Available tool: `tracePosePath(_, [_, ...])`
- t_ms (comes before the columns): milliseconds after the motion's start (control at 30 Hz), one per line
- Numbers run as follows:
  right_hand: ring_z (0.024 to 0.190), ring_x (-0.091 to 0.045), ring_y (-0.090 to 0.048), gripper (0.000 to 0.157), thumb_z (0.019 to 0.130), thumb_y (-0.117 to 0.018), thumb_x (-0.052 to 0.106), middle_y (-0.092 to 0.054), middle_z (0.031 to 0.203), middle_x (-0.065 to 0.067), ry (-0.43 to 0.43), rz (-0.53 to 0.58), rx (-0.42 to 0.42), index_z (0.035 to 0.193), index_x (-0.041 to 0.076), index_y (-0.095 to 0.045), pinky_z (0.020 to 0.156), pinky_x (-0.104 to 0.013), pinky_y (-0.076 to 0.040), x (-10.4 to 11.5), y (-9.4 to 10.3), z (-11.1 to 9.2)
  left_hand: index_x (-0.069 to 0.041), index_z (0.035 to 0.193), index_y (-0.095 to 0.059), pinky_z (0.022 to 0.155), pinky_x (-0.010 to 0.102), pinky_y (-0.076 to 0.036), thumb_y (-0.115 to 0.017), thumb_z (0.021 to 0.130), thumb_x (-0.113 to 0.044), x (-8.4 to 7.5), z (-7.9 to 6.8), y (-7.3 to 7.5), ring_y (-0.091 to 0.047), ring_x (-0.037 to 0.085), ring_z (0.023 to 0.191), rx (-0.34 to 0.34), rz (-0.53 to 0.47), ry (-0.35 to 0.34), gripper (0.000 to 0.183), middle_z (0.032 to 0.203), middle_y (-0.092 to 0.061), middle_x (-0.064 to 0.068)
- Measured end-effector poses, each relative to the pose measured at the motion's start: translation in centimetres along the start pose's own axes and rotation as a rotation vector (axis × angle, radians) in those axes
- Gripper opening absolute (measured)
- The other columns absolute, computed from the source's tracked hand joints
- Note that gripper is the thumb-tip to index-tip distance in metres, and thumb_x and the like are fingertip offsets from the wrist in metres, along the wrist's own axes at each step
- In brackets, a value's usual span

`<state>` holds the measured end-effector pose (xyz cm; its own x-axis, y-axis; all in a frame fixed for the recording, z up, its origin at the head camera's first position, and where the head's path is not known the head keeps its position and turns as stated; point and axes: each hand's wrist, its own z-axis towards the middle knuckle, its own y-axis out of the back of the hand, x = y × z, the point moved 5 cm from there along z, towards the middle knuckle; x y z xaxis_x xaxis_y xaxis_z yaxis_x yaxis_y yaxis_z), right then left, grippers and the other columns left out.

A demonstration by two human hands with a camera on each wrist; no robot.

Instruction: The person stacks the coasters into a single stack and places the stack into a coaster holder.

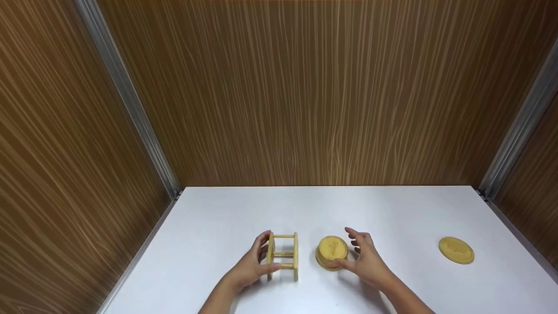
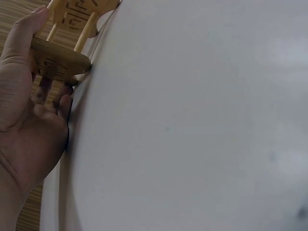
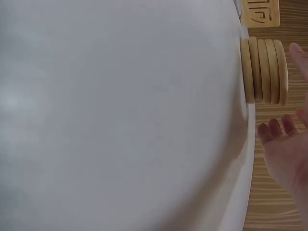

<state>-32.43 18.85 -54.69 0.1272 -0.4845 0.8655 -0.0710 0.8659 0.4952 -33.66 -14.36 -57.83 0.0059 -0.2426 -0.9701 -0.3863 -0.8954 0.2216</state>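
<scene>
A small wooden coaster rack [image 1: 296, 257], two carved end panels joined by rods, stands on the table. My left hand [image 1: 247, 268] grips its left panel, thumb in front and fingers behind; in the left wrist view the thumb lies along the rack [image 2: 57, 60] near a rod. To the right is a stack of round wooden coasters [image 1: 333, 247], its top one bearing a carved mark. Around the stack's right side my right hand [image 1: 369, 265] is spread, thumb low and fingers at the back. The right wrist view shows a gap between these fingers and the several stacked coasters [image 3: 264, 72].
A single oval-looking wooden coaster [image 1: 456, 250] lies flat on the white table [image 1: 244, 205] at the far right. Wood-grain panels [image 1: 305, 109] with metal corner posts [image 1: 130, 93] enclose the table at the back and sides.
</scene>
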Motion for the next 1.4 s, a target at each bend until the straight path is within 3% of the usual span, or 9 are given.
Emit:
tracePosePath(467, [0.144, -0.045, -0.047, 0.097, 0.088, -0.092, 0.023, -0.039, 0.151, -0.026, -0.069, -0.009, -0.013, 0.164, 0.001, -0.037, 0.127, -0.064, -0.042, -2.1, 3.1, -0.8, -0.021, 0.175, -0.009, 0.140, 0.059, -0.020, -0.091, 0.090, -0.036, -0.1, -0.1, -0.2, -0.025, 0.042, 0.168, 0.017, -0.016, 0.003, 0.119, 0.184, -0.012, 0.014])
tracePosePath(900, [0.150, -0.050, -0.038, 0.092, 0.096, -0.085, 0.023, -0.032, 0.156, -0.029, -0.116, -0.012, -0.052, 0.166, -0.002, -0.031, 0.131, -0.066, -0.036, -4.1, 7.6, -1.7, -0.021, 0.175, -0.009, 0.140, 0.060, -0.018, -0.090, 0.091, -0.036, -0.1, -0.2, -0.1, -0.024, 0.042, 0.168, 0.016, -0.033, 0.006, 0.118, 0.184, -0.012, 0.014])
tracePosePath(1133, [0.151, -0.051, -0.038, 0.094, 0.099, -0.082, 0.031, -0.030, 0.158, -0.032, -0.157, -0.070, -0.062, 0.167, -0.003, -0.026, 0.132, -0.063, -0.035, -6.4, 10.0, -2.8, -0.019, 0.175, -0.009, 0.140, 0.057, -0.019, -0.091, 0.090, -0.038, -0.2, -0.2, 0.0, -0.027, 0.042, 0.168, 0.006, 0.009, -0.005, 0.120, 0.184, -0.014, 0.015])
tracePosePath(1400, [0.153, -0.052, -0.035, 0.097, 0.101, -0.079, 0.036, -0.026, 0.161, -0.034, -0.214, -0.102, -0.068, 0.169, -0.004, -0.022, 0.131, -0.060, -0.033, -7.9, 12.8, -3.7, -0.022, 0.175, -0.011, 0.139, 0.059, -0.020, -0.091, 0.090, -0.036, -0.1, -0.2, -0.1, -0.026, 0.043, 0.168, 0.011, -0.023, -0.002, 0.118, 0.184, -0.014, 0.014])
